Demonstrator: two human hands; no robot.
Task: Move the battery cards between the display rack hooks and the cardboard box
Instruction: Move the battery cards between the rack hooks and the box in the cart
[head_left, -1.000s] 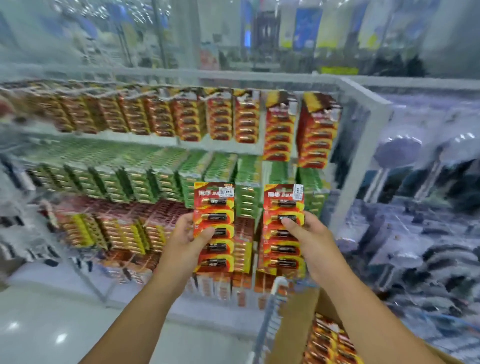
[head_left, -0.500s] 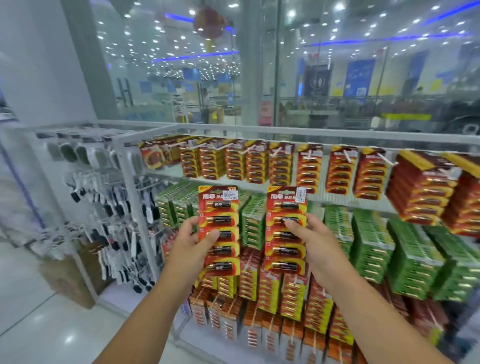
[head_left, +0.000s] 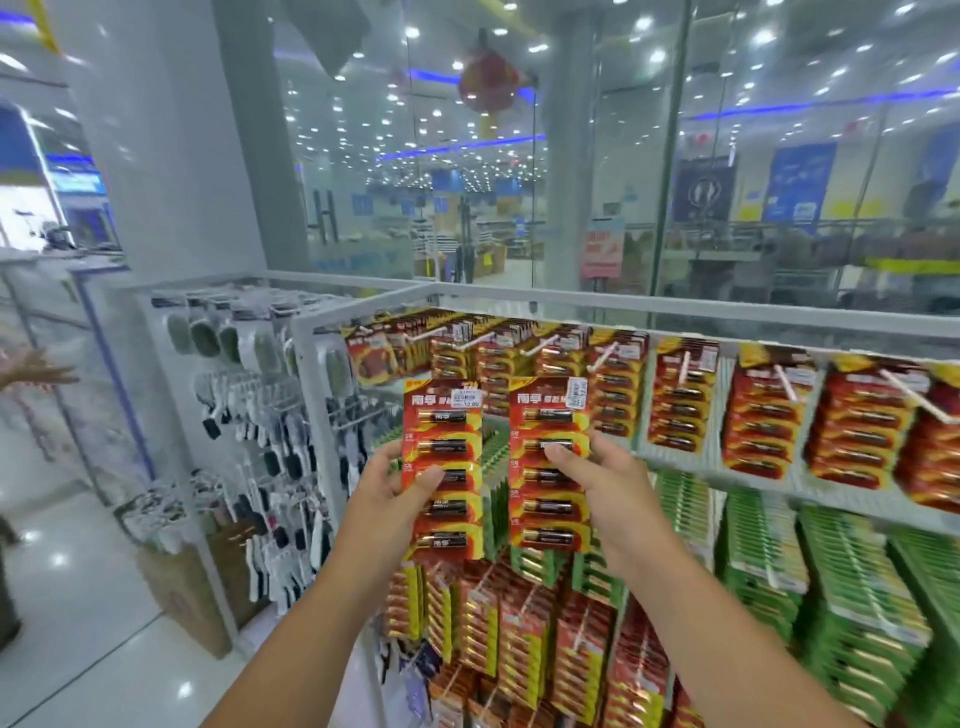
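Crowded rack hooks (head_left: 680, 364) face both hands, left (head_left: 387, 499) and right (head_left: 605, 488), each gripping a battery card (head_left: 447, 467).

hidden: left fingers (head_left: 382, 457) behind left card (head_left: 445, 470), right fingers (head_left: 608, 441) behind right card (head_left: 549, 462); cards cover the rack (head_left: 571, 304) stock behind them | cut off: green packs (head_left: 852, 597) at right edge, both forearms at bottom edge | blurred: lower red packs (head_left: 524, 634), price sticker (head_left: 575, 391) digits | unreadable: small card print
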